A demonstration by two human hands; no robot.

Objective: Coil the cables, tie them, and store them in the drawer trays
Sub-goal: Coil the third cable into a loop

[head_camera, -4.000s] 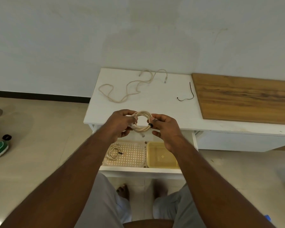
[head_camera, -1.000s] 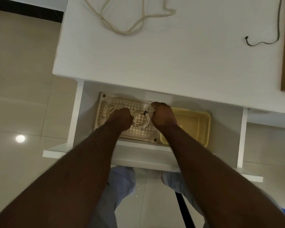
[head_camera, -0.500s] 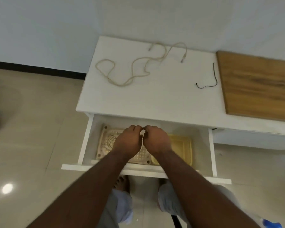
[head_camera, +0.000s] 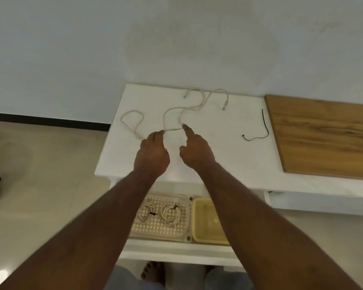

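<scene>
Cable [head_camera: 176,109] sprawls left-right across the tabletop [head_camera: 218,143]; left hand [head_camera: 153,153] pinches it, right hand's [head_camera: 195,151] forefinger touches it.

**One cable loose on top, two coils in the tray**

You have a beige loose cable [head_camera: 172,110] sprawled in open loops across the white cabinet top [head_camera: 218,147], both plugs towards the wall. A thin black tie [head_camera: 260,133] lies well apart to its right, curved like a hook. Below, in the open drawer [head_camera: 176,251], the perforated cream tray [head_camera: 155,229] holds two coiled cables, the left coil [head_camera: 144,213] and the right coil [head_camera: 171,213], side by side, each bound with a dark tie. The yellow tray [head_camera: 205,227] sits just beside it.
</scene>
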